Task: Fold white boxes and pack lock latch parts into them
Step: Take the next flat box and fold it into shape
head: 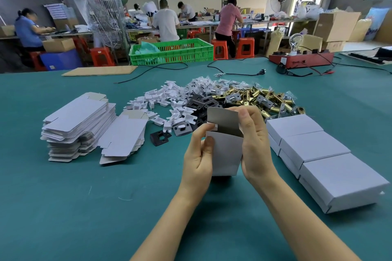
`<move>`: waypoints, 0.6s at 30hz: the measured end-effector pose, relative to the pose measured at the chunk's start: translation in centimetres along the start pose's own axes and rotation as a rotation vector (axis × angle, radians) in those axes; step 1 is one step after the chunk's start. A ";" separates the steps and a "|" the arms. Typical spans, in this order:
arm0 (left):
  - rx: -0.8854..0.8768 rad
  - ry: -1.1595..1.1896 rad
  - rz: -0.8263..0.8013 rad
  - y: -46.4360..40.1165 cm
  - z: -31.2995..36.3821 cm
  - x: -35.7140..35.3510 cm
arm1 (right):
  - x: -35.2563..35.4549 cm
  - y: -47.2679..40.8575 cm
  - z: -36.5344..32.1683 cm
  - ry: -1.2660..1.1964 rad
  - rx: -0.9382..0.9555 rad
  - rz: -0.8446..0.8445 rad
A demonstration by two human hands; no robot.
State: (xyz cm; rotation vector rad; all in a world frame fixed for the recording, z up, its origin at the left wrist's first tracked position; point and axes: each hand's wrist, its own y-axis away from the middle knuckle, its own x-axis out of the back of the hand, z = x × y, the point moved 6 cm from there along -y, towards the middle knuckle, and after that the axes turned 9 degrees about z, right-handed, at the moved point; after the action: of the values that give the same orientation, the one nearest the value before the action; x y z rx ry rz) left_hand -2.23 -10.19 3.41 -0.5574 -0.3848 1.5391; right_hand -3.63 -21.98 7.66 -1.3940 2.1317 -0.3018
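Observation:
A small white box [226,154] stands upright between my hands above the green table [84,197], its grey-lined top flap raised. My left hand [198,154] grips its left side, with the thumb on the side flap. My right hand [255,144] grips the right side, fingertips at the raised flap. Behind lie brass lock latches [261,97], dark strike plates [199,103], white plastic parts [161,101] and small bagged screws [203,85]. What the box holds is hidden.
Stacks of flat box blanks [78,125] lie at the left. Closed white boxes [318,154] are stacked in a row at the right. Cables [233,73], a red test unit [301,59] and a green crate [171,51] stand at the far edge. People work at benches beyond.

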 end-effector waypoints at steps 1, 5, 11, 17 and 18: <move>-0.001 -0.001 -0.001 -0.1 0.1 0.0 | -0.1 0.0 0.0 0.008 0.004 -0.001; 0.025 0.019 -0.010 -0.3 0.1 0.0 | -0.1 0.1 0.2 0.022 -0.003 -0.002; 0.068 0.033 -0.008 -0.4 -0.1 0.0 | -0.1 0.1 0.3 0.047 0.023 -0.008; 0.051 0.018 0.041 -0.5 0.2 0.2 | -0.3 0.5 0.6 0.099 0.043 -0.030; 0.050 0.025 0.049 -0.5 0.0 0.3 | -0.3 0.5 0.7 0.102 0.036 -0.026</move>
State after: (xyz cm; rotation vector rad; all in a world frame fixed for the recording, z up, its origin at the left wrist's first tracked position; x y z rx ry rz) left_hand -1.81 -9.87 3.71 -0.5497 -0.3143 1.5831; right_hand -3.51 -21.45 6.96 -1.4148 2.1803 -0.4281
